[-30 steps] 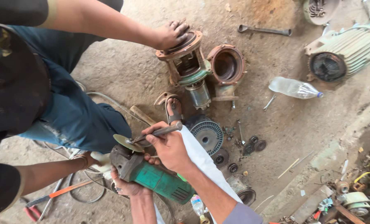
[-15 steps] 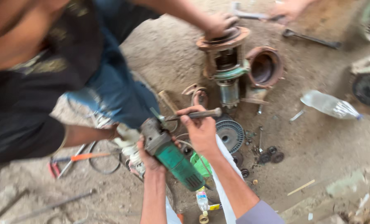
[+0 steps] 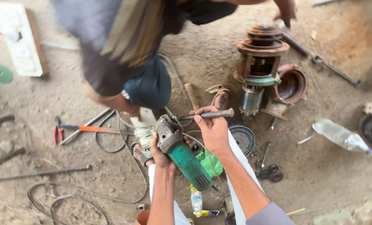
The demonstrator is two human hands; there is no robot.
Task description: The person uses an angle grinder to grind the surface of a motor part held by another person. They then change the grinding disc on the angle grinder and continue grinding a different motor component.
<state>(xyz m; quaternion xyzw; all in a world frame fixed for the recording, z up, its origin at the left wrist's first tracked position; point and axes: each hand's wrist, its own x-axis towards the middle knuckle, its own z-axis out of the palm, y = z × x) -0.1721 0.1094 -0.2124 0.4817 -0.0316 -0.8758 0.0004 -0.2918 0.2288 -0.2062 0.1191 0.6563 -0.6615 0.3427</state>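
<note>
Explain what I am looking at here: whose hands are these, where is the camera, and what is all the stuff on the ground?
The one picture comes from a camera on a person's head, looking down at their own two bare hands. The left hand grips a green angle grinder by its body. The right hand holds a metal rod-like tool against the grinder's head. A second person crouches opposite, one hand near a rusty pump assembly. On the dirt floor lie a plastic bottle, red-handled pliers, a threaded steel bar, a finned round cover and loose cable.
</note>
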